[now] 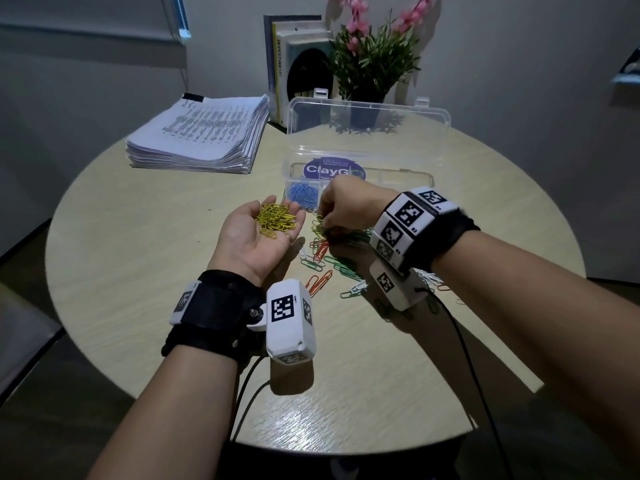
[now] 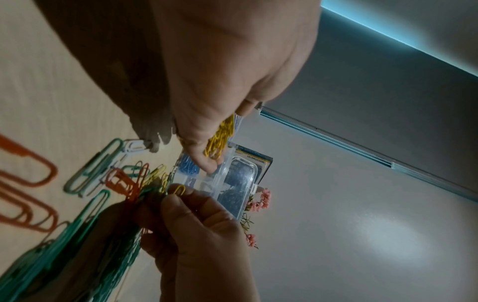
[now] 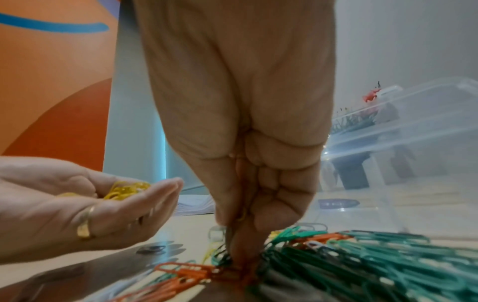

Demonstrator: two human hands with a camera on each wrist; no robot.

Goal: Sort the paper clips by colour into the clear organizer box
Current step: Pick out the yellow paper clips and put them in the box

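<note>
Head view, table: round, pale wood-grain table (image 1: pixel 138 237) with a bit of sheen near the front edge.
Head view, left hand: left hand (image 1: pixel 258 233) is palm up and cupped, fingers loosely curved around a pile of thin yellow wire clips (image 1: pixel 276 220).
Head view, right hand: right hand (image 1: pixel 346 206) has knuckles up and fingertips bunched down in the loose mixed clips (image 1: pixel 329 258), a tangle of green, orange and white on the table beside the left hand.
Head view, box: clear plastic organizer box (image 1: pixel 429 178) sits just behind the hands, lid standing open; blue clips (image 1: pixel 301 195) fill its front-left compartment, and a round purple label shows through.
Head view, background: thick stack of printed paper (image 1: pixel 201 133), upright books (image 1: pixel 294 64), a plant with pink flowers (image 1: pixel 374 53).
Left wrist view: the right hand's thumb and finger pinch a single yellow clip (image 2: pixel 178 189) right over the orange and green tangle; box and blue clips are just beyond.
Right wrist view: fingers pressed tight together, tips buried in orange and green clips; whether they're holding one here can't be told. The cupped left hand wears a gold ring (image 3: pixel 85 224).
</note>
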